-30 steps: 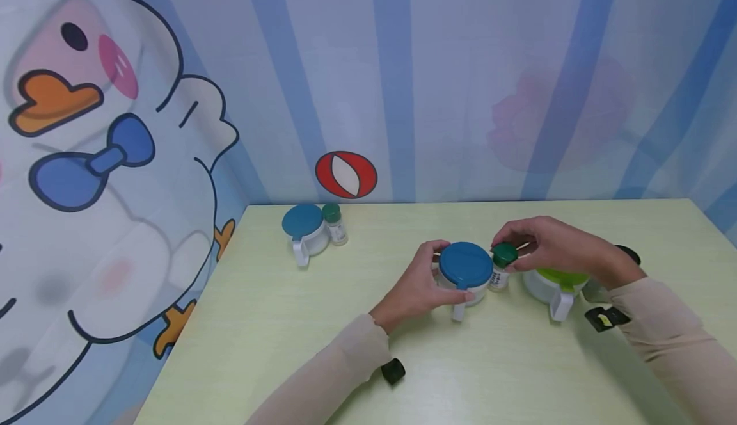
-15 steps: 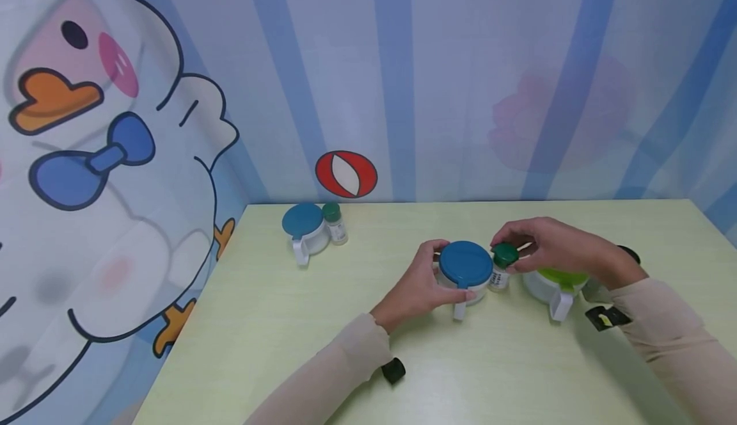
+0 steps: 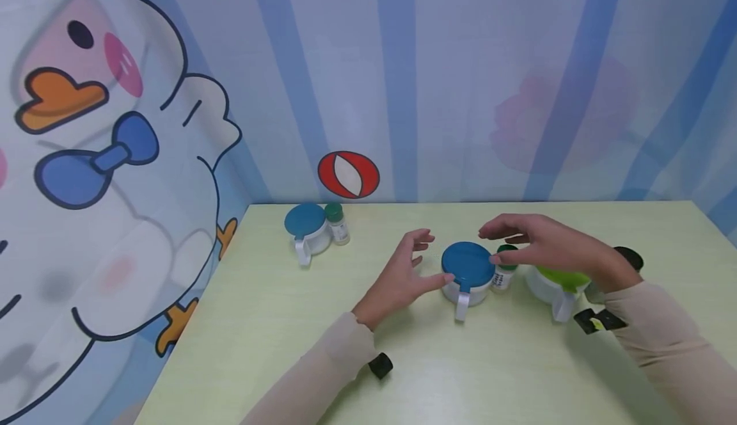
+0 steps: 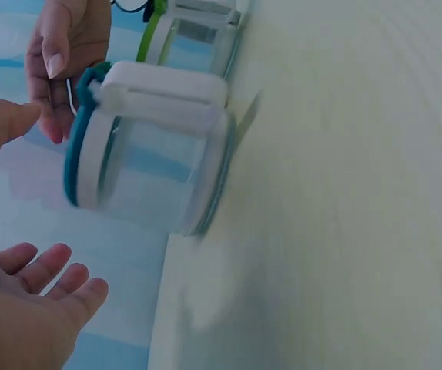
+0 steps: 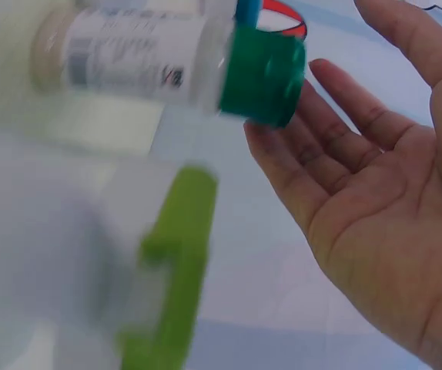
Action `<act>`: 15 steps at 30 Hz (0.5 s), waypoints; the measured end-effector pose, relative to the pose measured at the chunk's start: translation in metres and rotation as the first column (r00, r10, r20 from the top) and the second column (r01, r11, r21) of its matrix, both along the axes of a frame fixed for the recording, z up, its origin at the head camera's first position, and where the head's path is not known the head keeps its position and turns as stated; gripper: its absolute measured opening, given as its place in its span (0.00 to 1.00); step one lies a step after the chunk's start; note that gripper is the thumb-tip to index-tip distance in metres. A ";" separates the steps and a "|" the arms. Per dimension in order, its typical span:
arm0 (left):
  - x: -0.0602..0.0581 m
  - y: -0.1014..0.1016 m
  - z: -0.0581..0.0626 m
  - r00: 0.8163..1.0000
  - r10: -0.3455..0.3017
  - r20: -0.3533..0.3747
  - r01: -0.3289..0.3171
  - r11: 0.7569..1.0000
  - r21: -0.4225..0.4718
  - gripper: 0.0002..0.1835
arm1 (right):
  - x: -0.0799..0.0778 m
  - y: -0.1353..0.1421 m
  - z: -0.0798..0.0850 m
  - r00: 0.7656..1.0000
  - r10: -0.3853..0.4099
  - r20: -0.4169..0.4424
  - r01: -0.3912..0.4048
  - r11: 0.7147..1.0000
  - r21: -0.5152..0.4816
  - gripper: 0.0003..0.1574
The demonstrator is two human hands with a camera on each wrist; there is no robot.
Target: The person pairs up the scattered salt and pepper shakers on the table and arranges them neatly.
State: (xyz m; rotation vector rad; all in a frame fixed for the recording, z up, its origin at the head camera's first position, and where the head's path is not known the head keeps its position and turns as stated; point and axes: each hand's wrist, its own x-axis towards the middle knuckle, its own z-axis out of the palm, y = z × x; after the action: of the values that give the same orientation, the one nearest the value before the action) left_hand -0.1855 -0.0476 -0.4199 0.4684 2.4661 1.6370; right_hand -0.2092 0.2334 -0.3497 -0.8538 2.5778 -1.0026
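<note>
In the head view a clear jar with a blue lid and white handle (image 3: 467, 265) stands on the table. My left hand (image 3: 394, 281) is just left of it, fingers spread and holding nothing; the left wrist view shows a gap between that hand (image 4: 32, 308) and the jar (image 4: 155, 166). Right beside the jar stands a small bottle with a green cap and white label (image 3: 503, 278). My right hand (image 3: 549, 246) hovers over the bottle, partly covering its cap. In the right wrist view the fingers are loosely extended near the cap (image 5: 263, 75), gripping nothing.
A green-lidded jar (image 3: 564, 280) stands under my right wrist, partly hidden. Behind that wrist is a dark-lidded container (image 3: 630, 258). Back left, another blue-lidded jar (image 3: 305, 220) and green-capped bottle (image 3: 341, 233) stand together. A printed curtain (image 3: 449, 92) hangs behind the table.
Both hands have let go: the left has drawn back leftward from the blue-lidded jar, and the right has lifted and loosened off the bottle's green cap. Jar and bottle stay side by side.
</note>
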 end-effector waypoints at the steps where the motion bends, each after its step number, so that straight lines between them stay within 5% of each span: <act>1: -0.001 -0.004 0.002 1.000 0.000 -0.010 0.000 1.000 0.005 0.48 | 0.001 -0.003 0.001 1.000 -0.003 -0.003 0.003 1.000 -0.006 0.31; 15: -0.004 -0.043 0.014 0.999 0.024 -0.026 -0.023 0.999 0.034 0.44 | -0.002 -0.035 0.007 0.999 0.003 0.033 0.000 0.997 -0.083 0.32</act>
State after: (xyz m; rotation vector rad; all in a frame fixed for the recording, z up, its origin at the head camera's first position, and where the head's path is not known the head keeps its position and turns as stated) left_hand -0.1893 -0.0909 -0.4062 0.4695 2.4753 1.6945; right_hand -0.2112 0.1981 -0.3427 -0.8521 2.5237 -1.1202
